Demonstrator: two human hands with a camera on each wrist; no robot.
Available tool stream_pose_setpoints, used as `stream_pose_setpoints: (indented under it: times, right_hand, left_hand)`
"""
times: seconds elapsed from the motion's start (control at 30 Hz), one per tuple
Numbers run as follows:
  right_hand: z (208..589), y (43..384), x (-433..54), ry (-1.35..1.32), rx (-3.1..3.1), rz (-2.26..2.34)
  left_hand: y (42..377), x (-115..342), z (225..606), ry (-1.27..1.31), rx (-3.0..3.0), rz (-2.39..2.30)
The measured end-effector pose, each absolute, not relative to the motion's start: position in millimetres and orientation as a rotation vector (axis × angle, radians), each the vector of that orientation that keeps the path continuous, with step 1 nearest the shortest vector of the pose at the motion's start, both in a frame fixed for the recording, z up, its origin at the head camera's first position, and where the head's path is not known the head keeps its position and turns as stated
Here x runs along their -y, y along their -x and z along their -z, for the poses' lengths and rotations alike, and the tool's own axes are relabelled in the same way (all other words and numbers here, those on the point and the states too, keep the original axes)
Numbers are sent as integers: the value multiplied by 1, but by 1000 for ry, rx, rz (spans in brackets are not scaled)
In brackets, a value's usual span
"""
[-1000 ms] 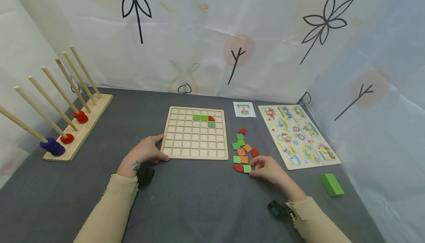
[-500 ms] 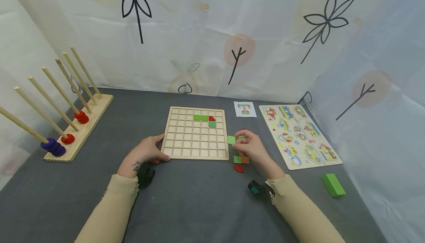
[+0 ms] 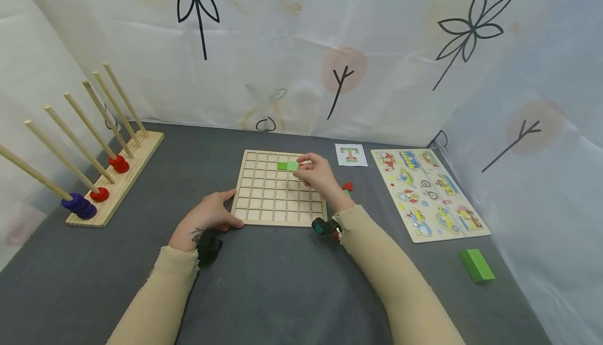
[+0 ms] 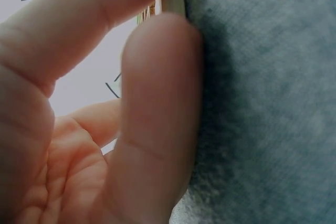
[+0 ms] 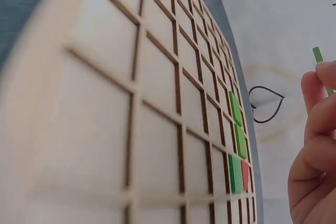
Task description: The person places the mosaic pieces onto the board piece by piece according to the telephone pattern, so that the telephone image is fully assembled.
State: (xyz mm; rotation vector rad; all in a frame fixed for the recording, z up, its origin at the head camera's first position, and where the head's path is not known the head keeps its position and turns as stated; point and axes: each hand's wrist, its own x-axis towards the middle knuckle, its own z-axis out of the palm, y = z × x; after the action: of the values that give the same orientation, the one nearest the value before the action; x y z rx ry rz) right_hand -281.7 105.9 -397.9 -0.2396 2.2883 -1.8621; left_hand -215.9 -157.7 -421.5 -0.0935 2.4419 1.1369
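Observation:
A square wooden grid board (image 3: 256, 203) lies on the grey cloth. My left hand (image 3: 209, 216) holds its near left corner, thumb at the front edge and index finger along the side. The right hand (image 3: 320, 177) pinches a green square tile (image 5: 317, 54) between thumb and fingertips, raised over the far part of the board. In the right wrist view, two green tiles (image 5: 240, 140), a darker green tile (image 5: 235, 174) and a red rounded tile (image 5: 245, 173) sit in cells. The right forearm hides most of the loose tiles beside the board; a red one (image 3: 347, 186) shows.
Behind those tiles lies a white card (image 3: 338, 160) printed with a coloured pattern. To the right are a picture puzzle board (image 3: 414, 184) and a green block (image 3: 477, 265). A wooden stand (image 3: 120, 185) with upright pegs and several rings stands at left.
My right hand has picked up a green tile from the nearest loose pieces and carried it left and away from me, over the board. The left hand stays on its corner.

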Motion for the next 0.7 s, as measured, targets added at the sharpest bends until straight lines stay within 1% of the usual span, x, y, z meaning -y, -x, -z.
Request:
stream_pose_setpoints:
  times: [0.17,0.33,0.7]
  right_hand:
    - [400,300,-86,270,-2350,1802]
    - [405,312,-72,275,-2519,1633]
    - [404,322,-46,107,-2822,1059]
  left_hand:
    - [215,158,420,93,-2450,-1127]
    - [214,156,420,95,-2455,-1126]
    - [216,157,420,86,-2454,-1134]
